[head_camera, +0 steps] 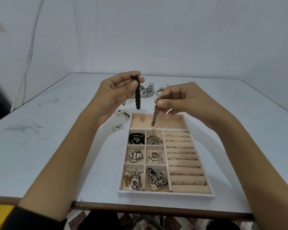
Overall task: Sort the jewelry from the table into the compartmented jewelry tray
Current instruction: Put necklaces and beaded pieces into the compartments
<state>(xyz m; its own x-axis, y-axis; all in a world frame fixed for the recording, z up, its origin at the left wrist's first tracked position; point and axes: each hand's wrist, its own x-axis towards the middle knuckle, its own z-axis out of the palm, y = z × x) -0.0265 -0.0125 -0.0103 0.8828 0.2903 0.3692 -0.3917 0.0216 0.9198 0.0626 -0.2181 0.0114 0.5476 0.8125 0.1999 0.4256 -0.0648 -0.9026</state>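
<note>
A beige compartmented jewelry tray [166,194] lies on the white table in front of me. My left hand [116,93] pinches a black bead bracelet [137,97] that hangs down above the table, left of the tray's far end. My right hand [178,98] pinches a brown bead bracelet [155,117] that dangles over the tray's long far compartment [171,122], which holds nothing else. Six small compartments on the tray's left hold beads, chains and pearl pieces. Ring rolls [184,163] on the right carry several rings.
Beyond the tray lie a silver wristwatch [149,90], a bangle [160,92] and small earrings and cards [123,113]. A small card [117,128] rests just left of the tray. The table's front edge [140,206] runs close to my body.
</note>
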